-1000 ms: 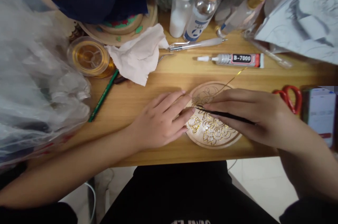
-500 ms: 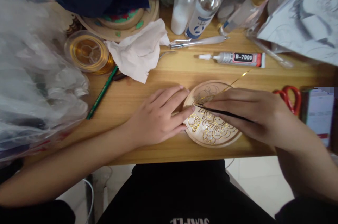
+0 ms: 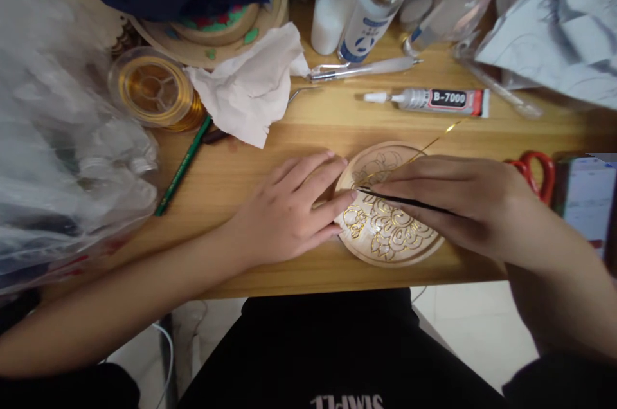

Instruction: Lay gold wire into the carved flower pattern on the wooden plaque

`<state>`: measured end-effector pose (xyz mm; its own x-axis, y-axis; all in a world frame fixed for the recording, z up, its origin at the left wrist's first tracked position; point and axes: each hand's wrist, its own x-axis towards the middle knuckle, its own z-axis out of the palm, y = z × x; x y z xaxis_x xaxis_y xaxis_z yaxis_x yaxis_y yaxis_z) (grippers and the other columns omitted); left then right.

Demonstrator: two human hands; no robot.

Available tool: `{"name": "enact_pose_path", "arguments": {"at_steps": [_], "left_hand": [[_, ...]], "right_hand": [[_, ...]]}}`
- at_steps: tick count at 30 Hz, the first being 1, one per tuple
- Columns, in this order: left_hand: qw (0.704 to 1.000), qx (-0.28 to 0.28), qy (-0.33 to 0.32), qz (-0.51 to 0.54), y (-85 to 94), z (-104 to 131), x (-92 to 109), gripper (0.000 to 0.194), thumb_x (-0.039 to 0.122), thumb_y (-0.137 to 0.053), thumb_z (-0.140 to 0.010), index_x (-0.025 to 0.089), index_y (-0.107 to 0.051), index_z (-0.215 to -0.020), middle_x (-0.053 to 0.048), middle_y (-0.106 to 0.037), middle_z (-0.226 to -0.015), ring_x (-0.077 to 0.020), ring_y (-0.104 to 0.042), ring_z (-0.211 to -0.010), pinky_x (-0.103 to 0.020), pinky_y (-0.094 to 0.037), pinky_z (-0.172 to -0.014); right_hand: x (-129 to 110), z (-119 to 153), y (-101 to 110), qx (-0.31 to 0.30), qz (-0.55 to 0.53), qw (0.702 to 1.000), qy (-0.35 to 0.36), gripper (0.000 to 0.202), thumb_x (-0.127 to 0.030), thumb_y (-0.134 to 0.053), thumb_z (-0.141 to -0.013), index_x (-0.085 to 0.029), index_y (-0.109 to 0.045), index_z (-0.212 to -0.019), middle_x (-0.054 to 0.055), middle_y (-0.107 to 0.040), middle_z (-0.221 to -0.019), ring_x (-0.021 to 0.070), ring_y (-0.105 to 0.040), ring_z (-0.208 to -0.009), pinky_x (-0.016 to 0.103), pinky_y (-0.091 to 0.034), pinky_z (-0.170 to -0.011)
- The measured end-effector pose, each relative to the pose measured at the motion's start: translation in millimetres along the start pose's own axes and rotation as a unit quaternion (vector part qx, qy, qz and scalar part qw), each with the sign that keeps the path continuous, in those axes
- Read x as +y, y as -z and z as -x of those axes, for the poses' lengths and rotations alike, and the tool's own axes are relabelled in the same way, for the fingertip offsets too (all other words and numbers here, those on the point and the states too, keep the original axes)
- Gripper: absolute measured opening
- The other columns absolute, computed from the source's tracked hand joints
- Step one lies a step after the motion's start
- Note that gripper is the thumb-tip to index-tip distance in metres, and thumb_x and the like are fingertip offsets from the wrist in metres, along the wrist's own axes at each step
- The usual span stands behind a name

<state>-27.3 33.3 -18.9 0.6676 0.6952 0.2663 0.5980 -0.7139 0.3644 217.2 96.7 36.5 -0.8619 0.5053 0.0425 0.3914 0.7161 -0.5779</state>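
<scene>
A round wooden plate (image 3: 390, 260) lies near the table's front edge, its face patterned with flowers partly outlined in gold wire. My left hand (image 3: 301, 206) rests flat at the plate's left rim with fingers spread, one fingertip on the plate. My right hand (image 3: 463, 203) is closed on black tweezers (image 3: 409, 201), whose tips point left and meet the pattern near that fingertip. A loose length of gold wire (image 3: 436, 139) rises from the plate beyond my right hand. My right hand hides the plate's right part.
Behind the plate lie a B-7000 glue tube (image 3: 443, 100) and a pen-like tool (image 3: 366, 68). Left are a crumpled tissue (image 3: 250, 84), a gold wire spool (image 3: 154, 90) and a green pencil (image 3: 183, 168). Red-handled scissors (image 3: 544, 171) and a phone (image 3: 585, 203) lie right. Bottles (image 3: 369, 17) stand behind.
The view has shifted slightly, so the table items sit a little differently in the picture. Both hands keep nearly the same pose, and the tweezer tips stay near the left fingertip.
</scene>
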Motion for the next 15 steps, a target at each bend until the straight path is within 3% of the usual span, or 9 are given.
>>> {"name": "enact_pose_path", "arguments": {"at_steps": [6, 15], "left_hand": [[1.000, 0.000, 0.001, 0.004, -0.9, 0.6, -0.6, 0.033, 0.034, -0.056, -0.093, 0.015, -0.063, -0.120, -0.021, -0.055, -0.132, -0.0369, -0.049, -0.127, -0.053, -0.047, -0.099], [1.000, -0.003, 0.006, 0.008, -0.9, 0.7, -0.5, 0.034, 0.035, -0.056, -0.093, 0.016, -0.062, -0.120, -0.021, -0.054, -0.133, -0.0370, -0.049, -0.128, -0.054, -0.047, -0.099]], "right_hand": [[0.2, 2.1, -1.0, 0.003, -0.009, 1.000, -0.001, 0.022, -0.018, -0.057, -0.091, -0.011, -0.067, -0.110, 0.012, -0.072, -0.102, 0.0187, -0.070, -0.095, 0.029, -0.057, -0.079], [-4.8, 0.9, -1.9, 0.015, -0.021, 0.999, -0.024, 0.023, -0.016, -0.058, -0.091, -0.015, -0.067, -0.112, 0.009, -0.072, -0.108, 0.0168, -0.069, -0.101, 0.028, -0.056, -0.085]]}}
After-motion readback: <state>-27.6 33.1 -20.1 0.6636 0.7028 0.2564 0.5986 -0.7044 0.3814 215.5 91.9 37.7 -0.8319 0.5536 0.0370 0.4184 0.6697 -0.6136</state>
